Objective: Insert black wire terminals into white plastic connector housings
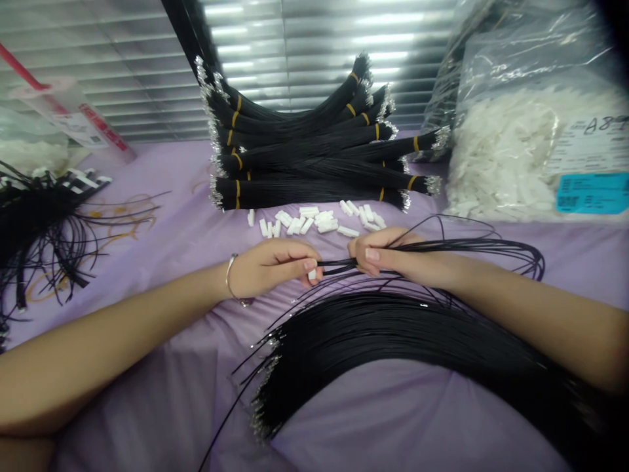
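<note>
My left hand [282, 265], with a bracelet at the wrist, pinches a small white connector housing [312, 273] between thumb and fingers. Several thin black wires [337, 264] run from that housing across to my right hand [376, 254]. The fingers of my right hand are closed around these wires, which loop back over the right forearm. Just below both hands spreads a large loose bundle of black wires [383, 334] with silvery terminals at its left end. Loose white connector housings [324, 221] lie scattered beyond my hands.
Tied bundles of black wires [304, 160] are stacked at the back. A clear bag of white parts [511, 151] stands at the right. On the left are a pile of wires with white connectors [34, 229] and a cup [73, 115] with a red straw. Purple cloth [171, 367] covers the table.
</note>
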`<state>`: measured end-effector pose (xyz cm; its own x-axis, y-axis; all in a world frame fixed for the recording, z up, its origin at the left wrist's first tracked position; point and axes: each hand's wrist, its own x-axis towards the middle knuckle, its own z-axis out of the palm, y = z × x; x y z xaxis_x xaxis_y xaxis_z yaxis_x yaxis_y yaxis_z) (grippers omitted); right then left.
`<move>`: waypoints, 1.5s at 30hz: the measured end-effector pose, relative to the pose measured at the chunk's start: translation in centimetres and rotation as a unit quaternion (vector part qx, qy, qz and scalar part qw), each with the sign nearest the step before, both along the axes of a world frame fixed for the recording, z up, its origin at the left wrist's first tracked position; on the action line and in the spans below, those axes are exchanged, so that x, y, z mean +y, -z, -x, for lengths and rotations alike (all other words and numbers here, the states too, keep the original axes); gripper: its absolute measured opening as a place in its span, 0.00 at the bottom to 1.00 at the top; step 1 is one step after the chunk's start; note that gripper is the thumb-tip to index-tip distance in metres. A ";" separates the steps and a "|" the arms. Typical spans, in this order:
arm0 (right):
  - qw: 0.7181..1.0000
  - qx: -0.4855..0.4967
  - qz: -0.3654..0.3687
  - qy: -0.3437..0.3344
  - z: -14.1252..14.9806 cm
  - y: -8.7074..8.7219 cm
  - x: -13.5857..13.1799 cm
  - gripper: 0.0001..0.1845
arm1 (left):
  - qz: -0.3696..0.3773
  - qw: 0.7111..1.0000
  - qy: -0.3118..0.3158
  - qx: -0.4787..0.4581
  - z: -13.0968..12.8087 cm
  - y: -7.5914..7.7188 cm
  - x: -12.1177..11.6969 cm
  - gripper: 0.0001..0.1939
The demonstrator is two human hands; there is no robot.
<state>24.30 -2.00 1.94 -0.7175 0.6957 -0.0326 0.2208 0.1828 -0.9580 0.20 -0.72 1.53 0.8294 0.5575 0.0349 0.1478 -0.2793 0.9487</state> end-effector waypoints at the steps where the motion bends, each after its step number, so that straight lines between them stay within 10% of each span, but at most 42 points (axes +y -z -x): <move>1: 1.000 0.000 0.001 0.001 0.0 -0.1 0.0 0.23 | -0.001 1.000 -0.001 0.001 0.0 0.0 0.0 0.13; 12: 0.997 0.071 -0.019 0.028 -0.3 1.6 0.6 0.21 | 0.162 0.984 -0.067 -0.043 0.1 0.2 0.0 0.11; 23: 0.966 0.218 0.134 0.041 0.4 1.2 0.6 0.17 | 0.299 0.935 -0.106 -0.158 -0.2 0.8 0.1 0.10; 45: 0.952 0.252 0.168 0.030 0.4 1.3 0.6 0.16 | 0.285 0.946 -0.068 -0.139 -0.2 0.9 0.2 0.11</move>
